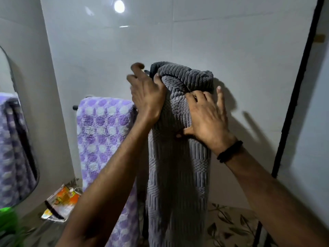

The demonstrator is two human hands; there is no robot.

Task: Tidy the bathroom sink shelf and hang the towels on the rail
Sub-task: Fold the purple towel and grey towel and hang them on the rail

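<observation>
A grey ribbed towel [178, 157] hangs down the white tiled wall, its top bunched over the black rail, whose end [147, 71] pokes out beside it. My left hand [146, 93] presses the towel's upper left edge with the thumb, fingers spread and blurred. My right hand [204, 113] lies flat on the towel's upper right front, fingers apart, a black band on the wrist. A purple towel with white dots [103, 139] hangs on a lower rail [74, 107] to the left.
A mirror [12, 139] at the left edge reflects the purple towel. Below it sits a shelf holding an orange packet [65, 196] and a green object [7, 216]. A black door frame [295, 97] runs down the right. Leaf-patterned tiles [229, 223] cover the lower wall.
</observation>
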